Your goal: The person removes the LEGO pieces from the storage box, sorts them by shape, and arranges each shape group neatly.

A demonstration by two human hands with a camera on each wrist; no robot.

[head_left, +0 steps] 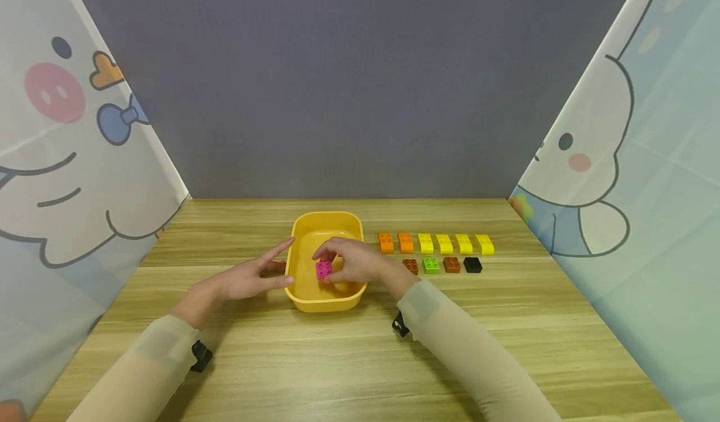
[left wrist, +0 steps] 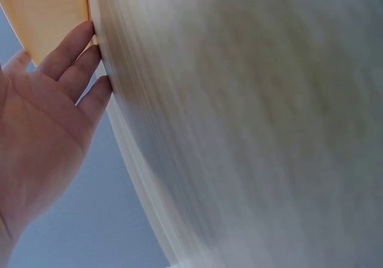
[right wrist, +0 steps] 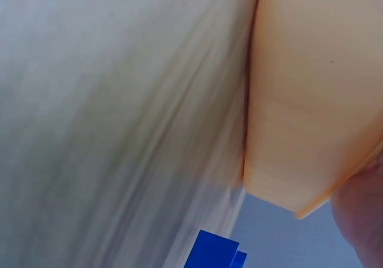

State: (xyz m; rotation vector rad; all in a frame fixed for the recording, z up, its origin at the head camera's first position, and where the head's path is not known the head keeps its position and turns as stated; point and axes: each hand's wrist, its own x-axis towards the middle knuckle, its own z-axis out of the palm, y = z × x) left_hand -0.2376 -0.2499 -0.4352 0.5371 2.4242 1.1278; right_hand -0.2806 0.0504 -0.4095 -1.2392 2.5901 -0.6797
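A yellow plastic bin [head_left: 326, 306] stands on the wooden table. My left hand [head_left: 247, 278] is at its left side, fingers extended, thumb and index fingertip right at the rim. In the left wrist view the fingers [left wrist: 78, 46] lie spread along the bin's outer wall [left wrist: 51, 11]. Over the bin, my right hand [head_left: 351, 261] reaches in from the right and pinches a pink building brick [head_left: 323, 270] between thumb and fingers. Only the edge of that hand [right wrist: 359, 211] shows in the right wrist view, beyond the bin wall [right wrist: 311, 100].
Right of the bin, a back row holds orange bricks [head_left: 385, 243] and yellow bricks [head_left: 444, 244]. In front lie brown bricks [head_left: 452, 264], a green brick [head_left: 430, 265] and a black brick [head_left: 473, 264]. The right wrist view shows a blue brick [right wrist: 210, 251] near the bin. Grey panel [head_left: 349, 84] behind.
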